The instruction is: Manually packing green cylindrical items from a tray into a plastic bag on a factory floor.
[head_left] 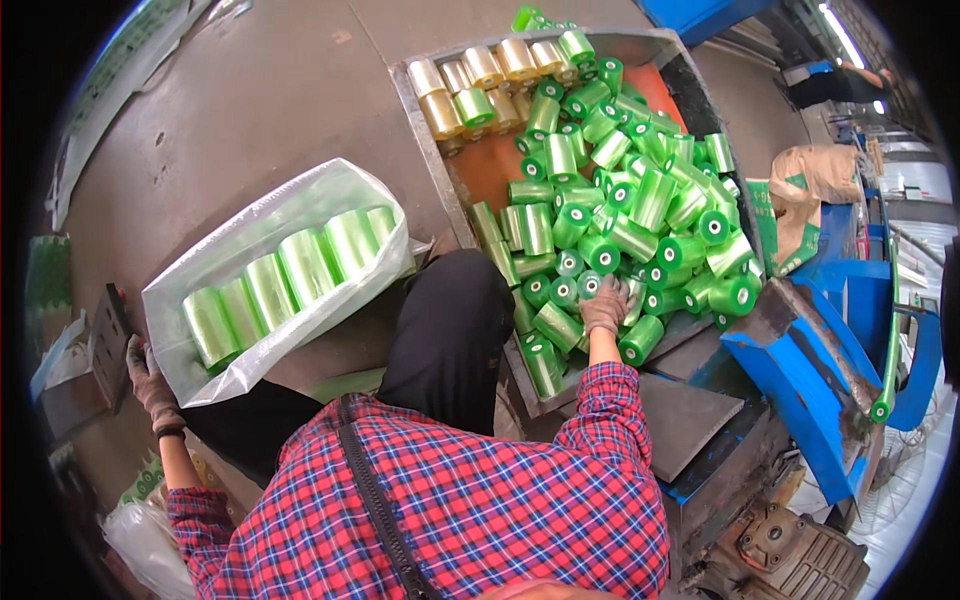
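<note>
Grey-brown floor (pixel 260 90), upper left; crumpled brown paper sack (pixel 832 172), right; worn blue metal frame (pixel 800 400), below the sack; finned metal housing (pixel 805 562), lower right; lit tube lamp (pixel 842 38), upper right; person in dark clothing (pixel 835 88), beneath the lamp, in the background.

The grey-walled tray (pixel 426 130) ahead of me, to my right, shows its orange bottom (pixel 488 172) along part of the left edge. Gold rolls (pixel 516 60) crowd its far left corner; green rolls (pixel 655 198) lie jumbled from right edge to near edge.
</note>
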`<action>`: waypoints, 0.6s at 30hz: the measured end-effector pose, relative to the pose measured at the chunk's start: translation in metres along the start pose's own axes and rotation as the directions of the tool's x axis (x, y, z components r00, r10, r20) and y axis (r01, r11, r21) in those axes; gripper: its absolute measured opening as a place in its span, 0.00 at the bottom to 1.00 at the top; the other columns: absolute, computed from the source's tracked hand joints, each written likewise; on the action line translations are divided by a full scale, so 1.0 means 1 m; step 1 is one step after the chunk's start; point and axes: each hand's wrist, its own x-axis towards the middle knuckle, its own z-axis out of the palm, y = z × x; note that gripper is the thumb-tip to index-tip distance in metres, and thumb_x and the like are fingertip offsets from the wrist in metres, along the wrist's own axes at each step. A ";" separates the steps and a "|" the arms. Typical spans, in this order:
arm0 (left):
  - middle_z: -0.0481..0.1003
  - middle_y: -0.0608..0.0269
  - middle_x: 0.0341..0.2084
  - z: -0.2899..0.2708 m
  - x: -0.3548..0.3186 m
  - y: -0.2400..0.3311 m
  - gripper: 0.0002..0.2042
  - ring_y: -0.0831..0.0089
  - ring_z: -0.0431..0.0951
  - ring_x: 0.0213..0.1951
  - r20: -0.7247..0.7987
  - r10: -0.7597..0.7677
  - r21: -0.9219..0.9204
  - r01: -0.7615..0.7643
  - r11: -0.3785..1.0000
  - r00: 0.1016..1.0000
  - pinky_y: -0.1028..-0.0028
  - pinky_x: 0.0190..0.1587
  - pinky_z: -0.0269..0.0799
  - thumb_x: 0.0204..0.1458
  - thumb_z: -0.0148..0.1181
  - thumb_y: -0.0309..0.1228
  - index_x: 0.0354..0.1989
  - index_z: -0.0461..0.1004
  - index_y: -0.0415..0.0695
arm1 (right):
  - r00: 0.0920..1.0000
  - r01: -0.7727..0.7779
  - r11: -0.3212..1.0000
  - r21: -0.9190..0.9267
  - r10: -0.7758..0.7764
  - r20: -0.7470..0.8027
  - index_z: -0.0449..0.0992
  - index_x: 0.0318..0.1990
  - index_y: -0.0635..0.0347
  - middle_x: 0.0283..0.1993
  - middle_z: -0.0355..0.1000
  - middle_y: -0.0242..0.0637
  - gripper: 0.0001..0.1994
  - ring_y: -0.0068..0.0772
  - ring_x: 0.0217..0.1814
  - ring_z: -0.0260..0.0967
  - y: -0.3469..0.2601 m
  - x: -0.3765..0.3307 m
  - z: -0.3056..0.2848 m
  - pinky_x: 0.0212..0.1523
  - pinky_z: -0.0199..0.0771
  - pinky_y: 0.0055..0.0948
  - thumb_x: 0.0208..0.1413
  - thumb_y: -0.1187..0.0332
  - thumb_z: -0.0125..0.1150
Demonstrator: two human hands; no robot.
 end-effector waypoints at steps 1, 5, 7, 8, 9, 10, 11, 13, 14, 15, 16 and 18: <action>0.69 0.57 0.47 -0.004 -0.007 0.009 0.19 0.68 0.67 0.49 -0.032 -0.003 0.046 0.004 0.999 0.999 0.73 0.52 0.59 0.53 0.50 0.35 0.52 0.64 0.41 | 1.000 0.016 0.998 0.055 -0.014 -0.025 0.61 0.48 0.52 0.51 0.63 0.35 0.32 0.35 0.60 0.51 -0.004 -0.002 -0.006 0.62 0.40 0.47 0.33 0.53 0.65; 0.69 0.56 0.46 0.008 -0.013 -0.012 0.17 0.70 0.68 0.48 -0.089 0.010 -0.078 -0.017 0.997 0.996 0.74 0.52 0.60 0.53 0.49 0.30 0.51 0.64 0.40 | 0.980 0.081 0.983 0.163 -0.049 -0.195 0.63 0.48 0.54 0.50 0.65 0.39 0.34 0.39 0.59 0.54 0.011 -0.009 0.019 0.61 0.40 0.48 0.29 0.55 0.67; 0.70 0.56 0.44 0.017 -0.016 -0.016 0.17 0.71 0.69 0.46 -0.121 0.036 -0.148 -0.054 0.988 0.992 0.75 0.50 0.62 0.53 0.48 0.28 0.52 0.64 0.39 | 0.990 0.039 0.984 0.174 -0.014 -0.143 0.61 0.49 0.54 0.50 0.64 0.39 0.35 0.39 0.59 0.53 0.016 -0.017 0.018 0.62 0.38 0.48 0.29 0.53 0.67; 0.70 0.56 0.44 0.022 -0.015 -0.030 0.17 0.72 0.69 0.45 -0.142 0.062 -0.163 -0.085 0.983 0.988 0.75 0.50 0.62 0.53 0.48 0.27 0.52 0.63 0.39 | 0.988 0.042 0.983 0.177 -0.015 -0.153 0.61 0.49 0.54 0.51 0.64 0.40 0.35 0.40 0.59 0.53 0.017 -0.018 0.019 0.63 0.37 0.47 0.30 0.52 0.67; 0.70 0.57 0.43 0.025 -0.015 -0.036 0.17 0.72 0.70 0.44 -0.165 0.078 -0.155 -0.104 0.982 0.983 0.75 0.49 0.63 0.52 0.48 0.27 0.52 0.63 0.39 | 0.990 0.038 0.986 0.160 -0.016 -0.138 0.61 0.49 0.53 0.51 0.64 0.39 0.35 0.39 0.59 0.53 0.017 -0.018 0.020 0.63 0.37 0.47 0.30 0.52 0.67; 0.70 0.57 0.44 0.023 -0.016 -0.033 0.18 0.72 0.70 0.43 -0.154 0.072 -0.122 -0.091 0.988 0.985 0.76 0.48 0.63 0.51 0.49 0.26 0.52 0.63 0.39 | 0.993 0.029 0.990 0.141 -0.012 -0.119 0.61 0.49 0.52 0.51 0.64 0.39 0.35 0.39 0.59 0.53 0.018 -0.018 0.018 0.63 0.37 0.46 0.30 0.53 0.67; 0.70 0.57 0.43 0.020 -0.019 -0.026 0.19 0.73 0.70 0.42 -0.157 0.062 -0.135 -0.083 0.987 0.986 0.76 0.48 0.63 0.51 0.49 0.26 0.53 0.62 0.40 | 0.994 0.031 0.990 0.138 -0.016 -0.108 0.60 0.49 0.51 0.51 0.64 0.38 0.35 0.38 0.59 0.53 0.015 -0.020 0.012 0.63 0.37 0.45 0.30 0.53 0.67; 0.71 0.57 0.42 0.014 -0.022 -0.016 0.19 0.73 0.70 0.42 -0.173 0.044 -0.148 -0.070 0.987 0.984 0.76 0.47 0.64 0.51 0.49 0.26 0.53 0.62 0.40 | 0.996 0.030 0.990 0.137 -0.019 -0.086 0.58 0.51 0.51 0.51 0.64 0.38 0.36 0.37 0.59 0.54 0.010 -0.021 0.009 0.64 0.37 0.45 0.32 0.52 0.66; 0.71 0.58 0.41 0.014 -0.022 -0.013 0.19 0.73 0.71 0.41 -0.169 0.042 -0.128 -0.064 0.990 0.985 0.76 0.47 0.64 0.50 0.49 0.26 0.53 0.62 0.40 | 0.995 0.040 0.989 0.140 -0.026 -0.094 0.58 0.51 0.51 0.51 0.64 0.38 0.36 0.37 0.59 0.54 0.010 -0.021 0.016 0.64 0.37 0.45 0.32 0.52 0.66; 0.71 0.58 0.41 0.012 -0.022 -0.011 0.19 0.73 0.71 0.41 -0.163 0.041 -0.108 -0.059 0.992 0.986 0.76 0.46 0.64 0.50 0.50 0.26 0.53 0.62 0.40 | 0.987 0.001 0.982 0.187 0.029 -0.156 0.58 0.52 0.51 0.52 0.63 0.38 0.37 0.37 0.60 0.53 0.008 -0.020 0.029 0.64 0.37 0.44 0.31 0.52 0.66; 0.71 0.58 0.41 0.013 -0.021 -0.012 0.19 0.73 0.71 0.41 -0.171 0.037 -0.108 -0.056 0.993 0.984 0.76 0.46 0.64 0.50 0.50 0.26 0.53 0.62 0.40 | 0.973 -0.035 0.971 0.238 0.087 -0.212 0.58 0.53 0.51 0.52 0.63 0.37 0.38 0.37 0.60 0.53 0.004 -0.020 0.032 0.64 0.38 0.43 0.30 0.52 0.67; 0.72 0.59 0.39 0.011 -0.019 -0.015 0.19 0.73 0.71 0.40 -0.176 0.035 -0.115 -0.056 0.992 0.984 0.76 0.46 0.65 0.50 0.50 0.26 0.52 0.62 0.40 | 0.973 -0.040 0.956 0.290 0.103 -0.206 0.57 0.55 0.51 0.53 0.62 0.37 0.39 0.39 0.60 0.52 0.000 -0.018 0.033 0.64 0.38 0.44 0.31 0.53 0.67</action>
